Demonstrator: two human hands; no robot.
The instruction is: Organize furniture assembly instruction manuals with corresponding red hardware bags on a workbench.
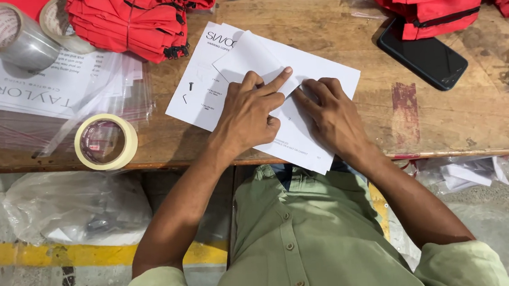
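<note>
Head view: a white printed paper sheet (300, 104) lies on the worn wooden table (450, 111), overhanging the table's near edge, and serves as the landmark. The left hand (250, 113) presses flat on the sheet, forefinger extended along a folded flap; its grip is open, holding nothing. The right hand (332, 113) rests on the sheet just beside it, fingers spread, grip open. Right of the sheet lies a black smartphone (426, 55). Left of the sheet sits a cream masking-tape roll (106, 141). Beyond the sheet are folded red fabric pieces (130, 18).
</note>
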